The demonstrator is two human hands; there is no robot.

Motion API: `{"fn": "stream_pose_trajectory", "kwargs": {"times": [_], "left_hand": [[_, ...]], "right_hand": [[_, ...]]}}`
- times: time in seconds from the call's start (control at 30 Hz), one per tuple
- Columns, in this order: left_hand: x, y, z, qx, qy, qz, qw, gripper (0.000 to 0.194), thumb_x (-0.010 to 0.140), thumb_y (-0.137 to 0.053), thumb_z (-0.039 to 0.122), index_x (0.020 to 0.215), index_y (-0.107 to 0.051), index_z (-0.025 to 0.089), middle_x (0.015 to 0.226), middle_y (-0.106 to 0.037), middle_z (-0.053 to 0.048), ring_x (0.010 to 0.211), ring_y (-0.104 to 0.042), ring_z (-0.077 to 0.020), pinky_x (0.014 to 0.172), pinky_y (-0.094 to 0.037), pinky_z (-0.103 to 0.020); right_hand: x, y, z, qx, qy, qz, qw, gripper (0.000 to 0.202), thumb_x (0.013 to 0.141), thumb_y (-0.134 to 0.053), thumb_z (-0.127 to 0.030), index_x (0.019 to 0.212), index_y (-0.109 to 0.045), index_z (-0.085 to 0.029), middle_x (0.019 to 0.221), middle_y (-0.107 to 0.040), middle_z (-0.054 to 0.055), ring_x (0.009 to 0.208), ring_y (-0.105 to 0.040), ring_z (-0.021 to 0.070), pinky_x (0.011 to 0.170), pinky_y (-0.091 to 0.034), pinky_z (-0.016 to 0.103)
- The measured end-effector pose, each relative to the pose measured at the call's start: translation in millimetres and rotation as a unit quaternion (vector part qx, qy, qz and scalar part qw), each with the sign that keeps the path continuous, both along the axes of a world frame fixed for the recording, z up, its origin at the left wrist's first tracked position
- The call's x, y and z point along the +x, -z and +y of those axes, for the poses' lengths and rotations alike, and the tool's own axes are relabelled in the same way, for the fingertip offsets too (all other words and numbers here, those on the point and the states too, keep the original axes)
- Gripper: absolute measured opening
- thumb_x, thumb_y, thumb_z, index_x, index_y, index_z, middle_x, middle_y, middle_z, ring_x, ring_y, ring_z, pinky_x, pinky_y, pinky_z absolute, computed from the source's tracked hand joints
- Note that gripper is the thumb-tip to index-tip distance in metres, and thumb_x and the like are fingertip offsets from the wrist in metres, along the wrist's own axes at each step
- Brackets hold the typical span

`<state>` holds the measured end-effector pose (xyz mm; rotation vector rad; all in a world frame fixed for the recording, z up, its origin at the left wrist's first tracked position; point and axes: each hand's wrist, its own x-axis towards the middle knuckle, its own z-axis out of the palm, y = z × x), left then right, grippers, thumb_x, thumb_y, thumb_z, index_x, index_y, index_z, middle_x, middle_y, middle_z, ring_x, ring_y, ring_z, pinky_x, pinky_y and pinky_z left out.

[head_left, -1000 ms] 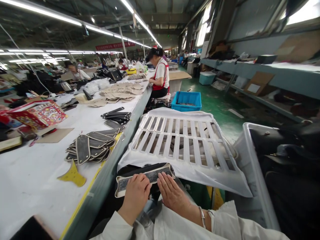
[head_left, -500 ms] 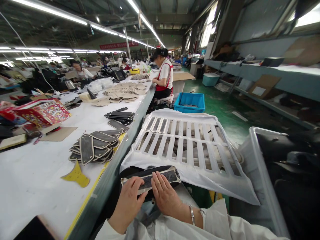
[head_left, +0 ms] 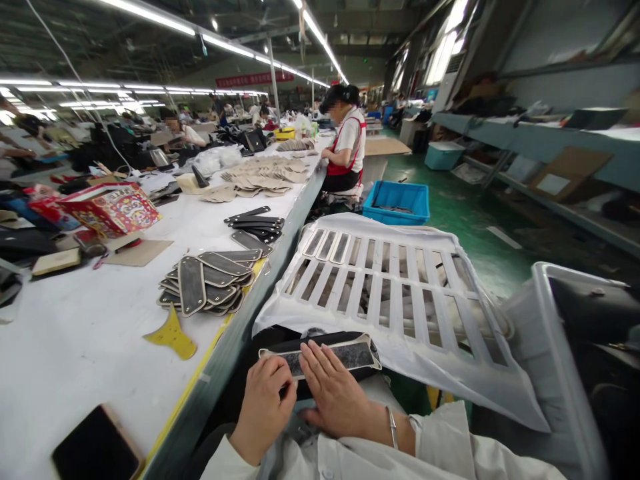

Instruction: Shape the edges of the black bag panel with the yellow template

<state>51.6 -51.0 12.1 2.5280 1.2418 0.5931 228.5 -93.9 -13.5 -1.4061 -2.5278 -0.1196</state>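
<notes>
A dark grey oblong panel with cream edging (head_left: 356, 355) lies over a black padded-looking form (head_left: 320, 338) in front of me. My left hand (head_left: 267, 403) has its fingers curled in a pinch at the panel's left end, by the near edge. My right hand (head_left: 336, 390) rests flat across the panel's middle, fingers stretched out together, and hides part of it. On the table to the left is a pile of similar grey panels with pale edges and small eyelets (head_left: 207, 283). Close to that pile lies a yellow curved template-like piece (head_left: 173, 335).
A slotted white rack (head_left: 400, 293) stands beyond my hands, with several edged strips at its far left. A grey bin (head_left: 565, 373) is at right, a blue crate (head_left: 396, 203) farther off. A phone (head_left: 97, 443) lies on the white table (head_left: 75, 360). A co-worker (head_left: 347, 143) sits ahead.
The view has shifted slightly, so most things appear farther right and the phone shows more. My left fingers have curled in tighter at the panel's end; my right hand still lies flat on it.
</notes>
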Motion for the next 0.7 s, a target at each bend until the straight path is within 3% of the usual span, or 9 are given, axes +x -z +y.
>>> {"fn": "stream_pose_trajectory", "kwargs": {"times": [0.13,0.27,0.4,0.7], "left_hand": [[-3.3,0.0,-0.6,-0.006,-0.021,0.011,1.000,0.013,0.080,-0.051,0.013,0.069,-0.052,0.019,0.090,-0.056,-0.004,0.090,-0.054,-0.0216,0.082,-0.044,-0.041],[-19.4,4.4,0.2,0.033,-0.057,-0.014,0.998,0.006,0.078,-0.060,0.019,0.082,-0.056,0.021,0.105,-0.055,-0.007,0.105,-0.050,-0.0262,0.091,-0.041,-0.046],[-35.3,8.2,3.7,0.020,-0.039,-0.035,0.998,0.010,0.083,-0.055,0.020,0.073,-0.054,0.020,0.110,-0.052,-0.007,0.110,-0.047,-0.0260,0.093,-0.041,-0.047],[-26.5,10.3,3.6,-0.021,-0.087,-0.065,0.994,0.015,0.078,-0.052,0.009,0.067,-0.048,0.019,0.112,-0.052,-0.008,0.112,-0.046,-0.0261,0.097,-0.041,-0.048]], "right_hand": [[-10.7,1.8,7.1,0.009,-0.001,0.002,1.000,0.081,0.082,-0.049,-0.058,0.136,-0.038,0.001,0.147,-0.026,0.023,0.138,-0.016,0.0341,0.113,-0.014,0.046],[-19.6,-0.2,12.5,0.015,0.002,-0.007,1.000,0.079,0.082,-0.051,-0.056,0.135,-0.039,0.001,0.147,-0.025,0.023,0.138,-0.016,0.0342,0.113,-0.015,0.045],[-24.4,-0.9,17.3,0.017,0.003,-0.013,1.000,0.077,0.084,-0.049,-0.056,0.137,-0.037,0.000,0.149,-0.023,0.023,0.138,-0.016,0.0344,0.113,-0.013,0.046],[-43.9,7.0,28.8,0.035,-0.001,-0.012,0.999,0.076,0.086,-0.046,-0.053,0.136,-0.036,0.002,0.147,-0.025,0.024,0.137,-0.017,0.0359,0.113,-0.014,0.047]]}}
